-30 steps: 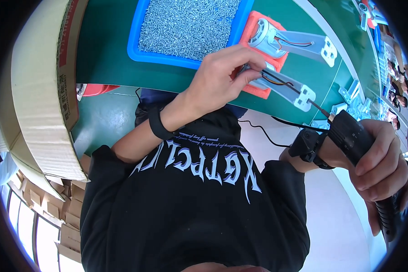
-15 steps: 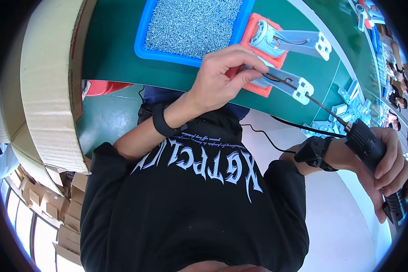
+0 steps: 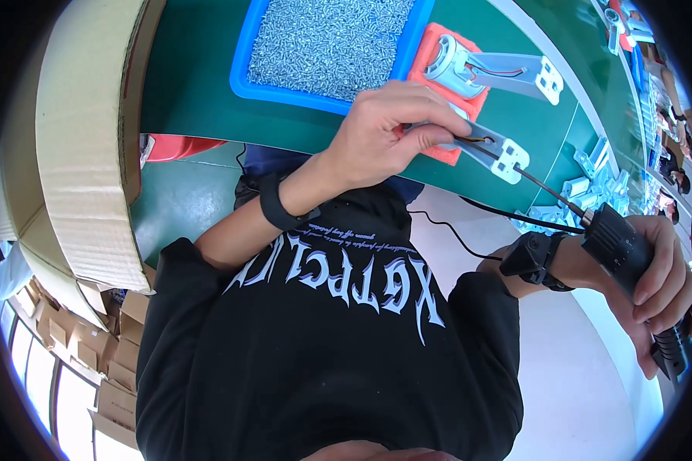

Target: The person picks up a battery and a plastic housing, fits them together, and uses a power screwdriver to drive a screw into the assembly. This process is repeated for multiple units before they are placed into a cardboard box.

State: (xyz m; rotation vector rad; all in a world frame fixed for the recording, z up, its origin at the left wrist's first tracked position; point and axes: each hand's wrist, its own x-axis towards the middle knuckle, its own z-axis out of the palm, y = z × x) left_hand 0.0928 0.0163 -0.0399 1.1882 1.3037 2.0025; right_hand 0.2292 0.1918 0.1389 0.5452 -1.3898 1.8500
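Note:
My right hand (image 3: 663, 280) is wrapped round a black electric screwdriver (image 3: 619, 244) at the right. Its long thin bit (image 3: 550, 190) passes through the end plate of a light grey channel-shaped bracket (image 3: 509, 159) and runs along the channel toward my left fingers. My left hand (image 3: 396, 131) is closed in a pinch over that channel, beside dark and yellow wires. What sits between its fingertips is hidden. Behind it, a similar bracket with a round white housing (image 3: 452, 67) and red and black wires rests on a red foam block (image 3: 430, 38).
A blue tray (image 3: 242, 88) full of small metal screws stands on the green table (image 3: 196, 100). Several pale plastic parts (image 3: 588, 188) are heaped at the right. A large cardboard box (image 3: 81, 146) rises at the left. A black cable (image 3: 507, 215) hangs by the table edge.
My left hand has shifted slightly right and nearer to me. The bracket's plate end has moved slightly down and left, with the bit still through it. My right hand has barely moved.

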